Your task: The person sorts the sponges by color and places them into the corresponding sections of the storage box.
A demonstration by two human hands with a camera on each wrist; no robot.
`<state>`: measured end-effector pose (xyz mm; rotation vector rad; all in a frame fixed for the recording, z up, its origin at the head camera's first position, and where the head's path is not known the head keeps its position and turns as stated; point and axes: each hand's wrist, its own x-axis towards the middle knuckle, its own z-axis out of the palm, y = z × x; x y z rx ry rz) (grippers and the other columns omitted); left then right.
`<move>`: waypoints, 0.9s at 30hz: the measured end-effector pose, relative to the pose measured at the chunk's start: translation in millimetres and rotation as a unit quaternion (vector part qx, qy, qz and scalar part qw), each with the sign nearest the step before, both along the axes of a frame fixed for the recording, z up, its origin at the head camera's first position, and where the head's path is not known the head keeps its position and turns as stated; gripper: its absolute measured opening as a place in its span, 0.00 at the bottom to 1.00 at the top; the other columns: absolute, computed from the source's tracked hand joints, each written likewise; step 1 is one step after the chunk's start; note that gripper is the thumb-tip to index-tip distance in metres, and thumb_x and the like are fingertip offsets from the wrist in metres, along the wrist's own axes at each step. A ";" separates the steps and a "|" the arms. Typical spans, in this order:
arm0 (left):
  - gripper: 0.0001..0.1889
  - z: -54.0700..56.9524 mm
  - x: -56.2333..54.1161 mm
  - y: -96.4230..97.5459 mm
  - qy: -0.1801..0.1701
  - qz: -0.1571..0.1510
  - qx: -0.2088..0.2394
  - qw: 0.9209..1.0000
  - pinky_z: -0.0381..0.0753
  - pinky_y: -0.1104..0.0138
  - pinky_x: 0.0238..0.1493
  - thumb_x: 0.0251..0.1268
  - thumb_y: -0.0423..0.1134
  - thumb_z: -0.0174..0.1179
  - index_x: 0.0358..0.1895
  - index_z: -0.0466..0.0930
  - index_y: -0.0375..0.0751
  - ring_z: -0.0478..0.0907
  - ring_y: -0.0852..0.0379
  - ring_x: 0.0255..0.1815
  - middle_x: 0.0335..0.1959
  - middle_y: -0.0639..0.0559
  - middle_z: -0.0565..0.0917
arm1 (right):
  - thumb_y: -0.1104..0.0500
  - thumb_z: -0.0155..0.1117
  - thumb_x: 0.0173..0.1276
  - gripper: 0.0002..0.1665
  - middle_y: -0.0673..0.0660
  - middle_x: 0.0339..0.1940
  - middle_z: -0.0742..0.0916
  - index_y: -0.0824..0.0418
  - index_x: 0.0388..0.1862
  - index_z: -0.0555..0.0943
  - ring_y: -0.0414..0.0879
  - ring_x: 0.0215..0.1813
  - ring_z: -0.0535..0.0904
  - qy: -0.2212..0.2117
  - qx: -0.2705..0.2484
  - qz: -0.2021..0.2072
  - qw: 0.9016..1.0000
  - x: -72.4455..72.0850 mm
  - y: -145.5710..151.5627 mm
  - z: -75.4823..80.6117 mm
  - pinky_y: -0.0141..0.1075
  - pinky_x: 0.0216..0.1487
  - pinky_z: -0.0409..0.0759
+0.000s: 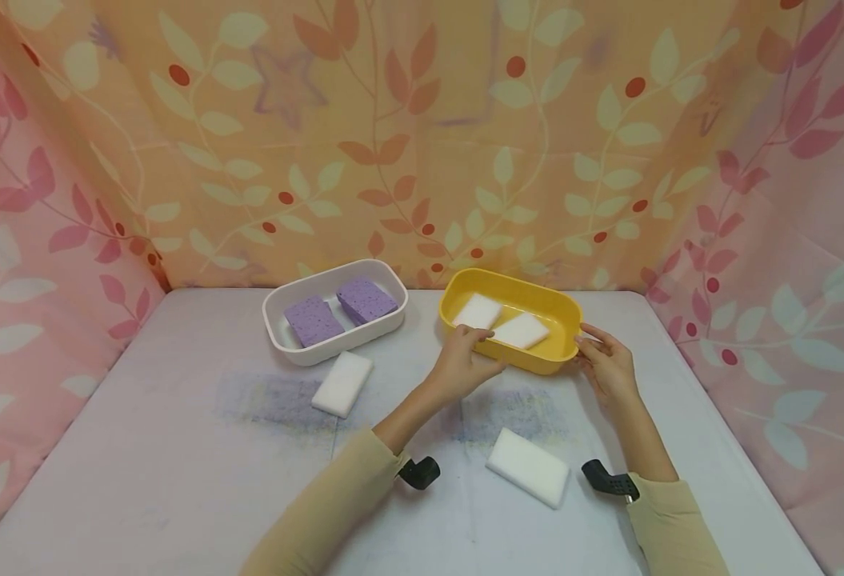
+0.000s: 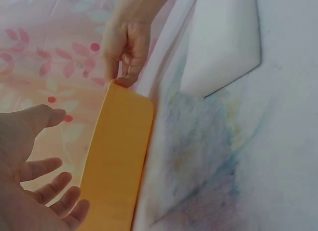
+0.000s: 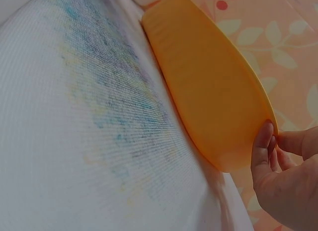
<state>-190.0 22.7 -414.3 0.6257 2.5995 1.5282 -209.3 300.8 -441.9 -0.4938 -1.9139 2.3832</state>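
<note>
My right hand [image 1: 612,368] pinches the rim of a yellow plastic tray [image 1: 538,364] at its right end, as the right wrist view also shows. Two white sponge blocks [image 1: 521,330] lie inside this tray. Over its front left side is my left hand [image 1: 460,364], fingers spread and thumb apart; in the left wrist view the left hand [image 2: 44,166] holds nothing, its fingertips close to the yellow wall. Nearer me on the table lies another white sponge block [image 1: 528,468], below and between the two forearms.
Left of the yellow tray stands a white tray [image 1: 321,350] with two purple sponges [image 1: 314,320] in it. A white sponge block [image 1: 342,384] lies in front of that tray. Patterned curtains [image 1: 422,144] rise at the back and both sides of the white-covered table [image 1: 141,448].
</note>
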 end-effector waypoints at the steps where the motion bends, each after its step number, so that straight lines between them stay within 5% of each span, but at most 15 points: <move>1: 0.30 -1.6 2.1 0.4 -0.003 0.001 -0.001 1.000 0.78 0.55 0.63 0.69 0.40 0.72 0.68 0.77 0.29 0.74 0.38 0.63 0.62 0.35 0.76 | 0.64 0.62 0.80 0.30 0.45 0.33 0.86 0.64 0.77 0.68 0.36 0.31 0.82 0.001 0.000 0.001 1.000 -0.2 0.1 -0.2 0.24 0.36 0.83; 14: 0.30 -22.3 21.1 3.7 0.007 -0.053 -0.019 0.998 0.80 0.65 0.53 0.67 0.41 0.74 0.68 0.78 0.33 0.80 0.41 0.54 0.58 0.36 0.79 | 0.63 0.63 0.79 0.29 0.45 0.34 0.86 0.63 0.76 0.70 0.36 0.31 0.81 0.000 0.004 -0.002 1.000 -0.5 -0.1 -1.9 0.24 0.36 0.83; 21: 0.31 -30.2 30.0 3.9 -0.020 -0.078 -0.031 0.996 0.80 0.67 0.56 0.66 0.43 0.74 0.69 0.77 0.33 0.79 0.43 0.55 0.59 0.39 0.79 | 0.64 0.62 0.79 0.29 0.45 0.34 0.86 0.64 0.76 0.69 0.36 0.31 0.81 0.002 -0.005 -0.002 1.000 1.2 -1.7 0.8 0.24 0.36 0.83; 27: 0.32 -37.9 36.2 7.8 -0.028 -0.104 -0.071 0.992 0.77 0.71 0.55 0.63 0.46 0.77 0.67 0.80 0.36 0.76 0.54 0.52 0.58 0.42 0.79 | 0.64 0.62 0.79 0.30 0.46 0.33 0.86 0.66 0.76 0.68 0.36 0.31 0.81 0.014 -0.009 0.002 1.000 1.5 -1.2 0.0 0.24 0.36 0.84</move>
